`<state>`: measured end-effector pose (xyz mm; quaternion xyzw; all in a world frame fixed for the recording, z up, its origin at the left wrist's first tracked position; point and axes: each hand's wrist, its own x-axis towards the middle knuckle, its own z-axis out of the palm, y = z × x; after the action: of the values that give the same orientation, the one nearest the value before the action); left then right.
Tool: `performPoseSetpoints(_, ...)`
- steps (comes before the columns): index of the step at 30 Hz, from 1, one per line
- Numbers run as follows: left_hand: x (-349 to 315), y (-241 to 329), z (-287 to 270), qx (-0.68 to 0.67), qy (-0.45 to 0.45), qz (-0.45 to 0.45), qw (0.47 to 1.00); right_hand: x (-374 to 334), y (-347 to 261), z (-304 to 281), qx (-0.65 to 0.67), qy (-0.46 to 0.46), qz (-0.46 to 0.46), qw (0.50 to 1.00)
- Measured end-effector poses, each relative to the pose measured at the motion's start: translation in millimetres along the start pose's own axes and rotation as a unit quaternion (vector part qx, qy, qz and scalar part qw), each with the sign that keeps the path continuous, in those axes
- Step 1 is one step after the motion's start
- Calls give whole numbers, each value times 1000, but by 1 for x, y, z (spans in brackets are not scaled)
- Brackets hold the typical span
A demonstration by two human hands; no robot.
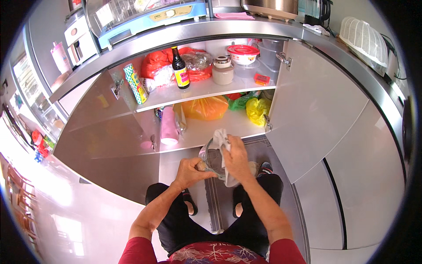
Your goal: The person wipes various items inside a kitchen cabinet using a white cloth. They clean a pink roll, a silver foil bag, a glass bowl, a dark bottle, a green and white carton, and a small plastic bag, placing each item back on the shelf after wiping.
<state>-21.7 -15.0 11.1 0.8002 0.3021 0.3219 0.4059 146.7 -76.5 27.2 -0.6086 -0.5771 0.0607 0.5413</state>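
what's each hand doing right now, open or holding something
Left hand: closed on the side of a clear round container.
Right hand: closed on a white cloth, at the container's rim.

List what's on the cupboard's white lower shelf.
Mainly a pink cylindrical object, orange plastic bag, green plastic bag, yellow plastic bag. Covered: the bags' contents and whatever's behind them.
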Motion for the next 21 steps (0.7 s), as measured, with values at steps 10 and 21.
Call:
performPoseSetpoints(10, -17, 29, 6, 74, 36, 33, 996, -5, 0, -75, 68, -440, -50, 894)
performPoseSetpoints(21, -42, 51, 20, 12, 74, -51, 996, 10, -25, -16, 243, 281, -61, 926)
